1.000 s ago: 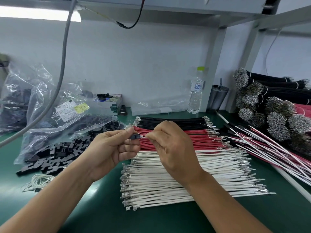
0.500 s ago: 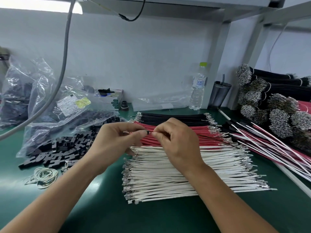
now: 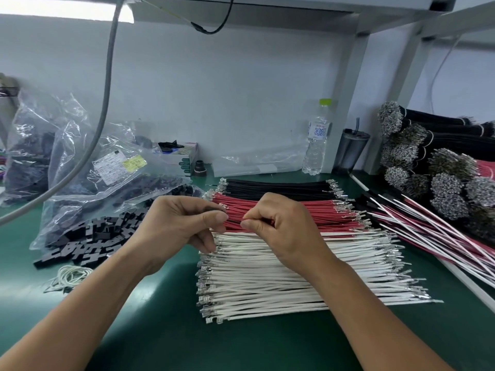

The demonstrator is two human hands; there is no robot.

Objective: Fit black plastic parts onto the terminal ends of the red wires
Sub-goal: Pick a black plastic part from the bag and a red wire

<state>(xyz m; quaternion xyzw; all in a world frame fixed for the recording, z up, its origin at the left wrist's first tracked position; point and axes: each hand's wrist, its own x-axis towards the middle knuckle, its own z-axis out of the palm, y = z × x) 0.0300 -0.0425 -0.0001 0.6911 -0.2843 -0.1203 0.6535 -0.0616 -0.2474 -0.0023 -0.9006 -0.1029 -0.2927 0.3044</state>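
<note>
Over the green bench (image 3: 160, 330), head view: both hands are raised just above the wire piles, fingertips nearly meeting. Left hand (image 3: 179, 226) has thumb and forefinger pinched on a small dark piece, probably a black plastic part (image 3: 214, 208), mostly hidden by the fingers; a metal terminal tip pokes out at its right edge. Right hand (image 3: 281, 226) is curled, thumb and forefinger pinching one red wire (image 3: 235, 221) that runs the short gap toward the left fingertips. Whether the terminal is seated in the part cannot be told, too small and covered.

Beneath the hands lies the red wires pile (image 3: 308, 212), flat on the bench, terminals at both ends. Black wires (image 3: 276, 187) lie just behind it, touching. White wires (image 3: 294, 271) lie just in front, nearer the person.

Left side: loose black plastic parts heap (image 3: 88, 242) on the bench, spilling from a clear plastic bag (image 3: 88, 167). White rubber bands (image 3: 71, 275) lie just in front of the heap.

Back wall: water bottle (image 3: 316, 140), dark tumbler (image 3: 351, 148) beside it.

Right: bundled wire stacks (image 3: 434, 162), terminal ends facing the camera.
</note>
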